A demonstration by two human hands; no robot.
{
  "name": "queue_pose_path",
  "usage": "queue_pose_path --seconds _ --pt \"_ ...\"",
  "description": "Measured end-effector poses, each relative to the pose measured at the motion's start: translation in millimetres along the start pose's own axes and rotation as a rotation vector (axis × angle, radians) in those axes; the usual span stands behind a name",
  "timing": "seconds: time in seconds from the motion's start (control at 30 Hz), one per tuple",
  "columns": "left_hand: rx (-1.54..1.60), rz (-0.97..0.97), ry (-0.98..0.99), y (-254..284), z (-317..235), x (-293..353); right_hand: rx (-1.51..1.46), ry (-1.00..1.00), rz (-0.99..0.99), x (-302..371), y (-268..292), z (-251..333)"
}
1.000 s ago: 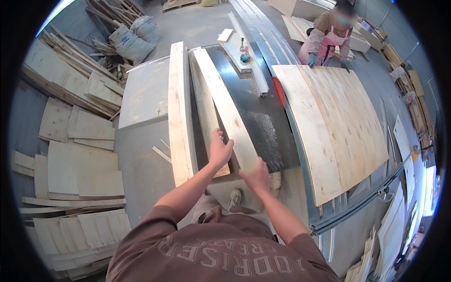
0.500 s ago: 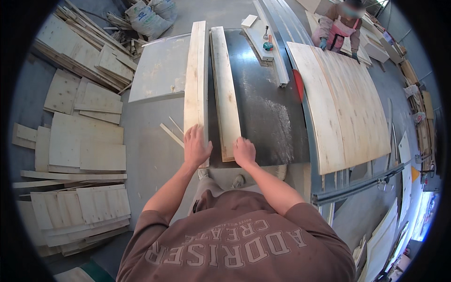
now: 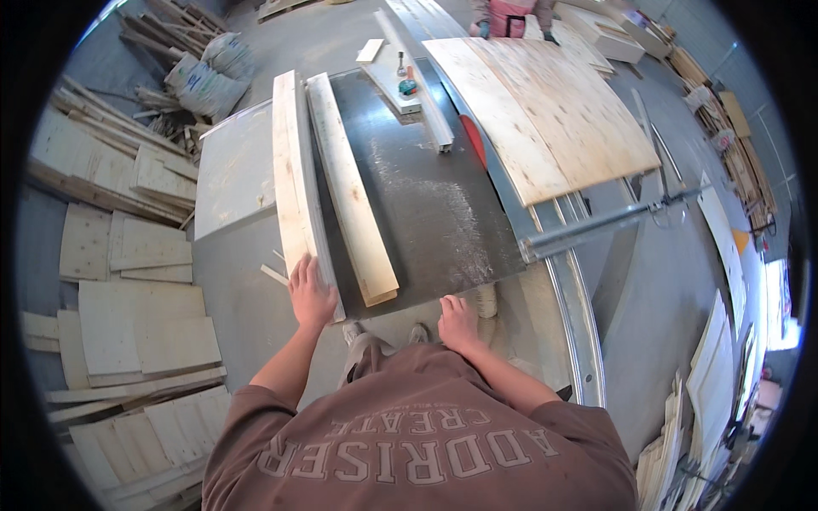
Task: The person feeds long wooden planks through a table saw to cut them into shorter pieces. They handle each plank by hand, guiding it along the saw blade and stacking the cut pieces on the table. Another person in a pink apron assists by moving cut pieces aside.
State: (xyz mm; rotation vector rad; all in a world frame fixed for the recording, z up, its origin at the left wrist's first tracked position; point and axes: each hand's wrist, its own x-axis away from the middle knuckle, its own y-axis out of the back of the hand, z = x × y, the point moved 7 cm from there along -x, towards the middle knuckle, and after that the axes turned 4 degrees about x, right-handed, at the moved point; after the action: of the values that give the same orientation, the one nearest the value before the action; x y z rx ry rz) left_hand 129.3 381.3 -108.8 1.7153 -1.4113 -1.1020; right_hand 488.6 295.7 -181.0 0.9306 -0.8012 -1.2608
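Note:
My left hand (image 3: pixel 312 295) grips the near end of a stack of long, narrow plywood strips (image 3: pixel 290 162) at the left edge of a dark table. Its fingers lie over the top and the thumb is toward the right side. Another pile of plywood strips (image 3: pixel 349 187) lies just to the right, untouched, its near end slightly askew. My right hand (image 3: pixel 457 322) is apart from the strips, by the table's near edge, its fingers curled and nothing visible in them.
The dark machine table (image 3: pixel 426 204) carries a metal fence (image 3: pixel 422 94), a green tool (image 3: pixel 408 87) and a red guard (image 3: pixel 472 140). Right of it, a large plywood panel (image 3: pixel 545 119) lies on a sliding carriage, with a gloved co-worker (image 3: pixel 514 17) behind. Plywood offcuts (image 3: pixel 141 328) are piled left.
My right hand has left the right-hand strips and drawn back toward me. My left hand stays on the left stack. The plywood panel and carriage beam have slid away from me; my view has shifted.

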Motion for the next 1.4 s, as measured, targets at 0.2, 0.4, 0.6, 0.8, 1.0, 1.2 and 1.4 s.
queue_pose_path --seconds 0.2,0.4,0.6,0.8,1.0,1.2,1.4 --pt "-0.026 -0.029 -0.022 -17.7 -3.5 16.2 0.120 -0.049 0.039 22.7 -20.8 -22.3" --pt "-0.023 -0.049 -0.026 -28.4 -6.6 24.8 0.264 -0.052 0.038 27.0 -27.9 -44.8" --pt "-0.023 -0.037 -0.007 -25.6 -5.8 19.0 0.334 -0.039 0.168 21.6 -36.2 -49.4" --pt "-0.023 -0.028 0.002 -21.5 -4.6 31.8 0.372 -0.045 0.202 39.0 -53.7 -51.5" --pt "0.001 -0.039 -0.021 -18.1 -5.6 35.7 0.255 -0.129 0.360 44.6 -55.0 -50.4" --pt "0.011 -0.027 -0.005 -17.4 -5.0 42.4 0.187 -0.201 0.461 51.0 -63.2 -51.8" --pt "0.014 -0.031 -0.008 -16.7 -5.4 44.4 0.169 -0.244 0.560 49.2 -68.1 -54.4"
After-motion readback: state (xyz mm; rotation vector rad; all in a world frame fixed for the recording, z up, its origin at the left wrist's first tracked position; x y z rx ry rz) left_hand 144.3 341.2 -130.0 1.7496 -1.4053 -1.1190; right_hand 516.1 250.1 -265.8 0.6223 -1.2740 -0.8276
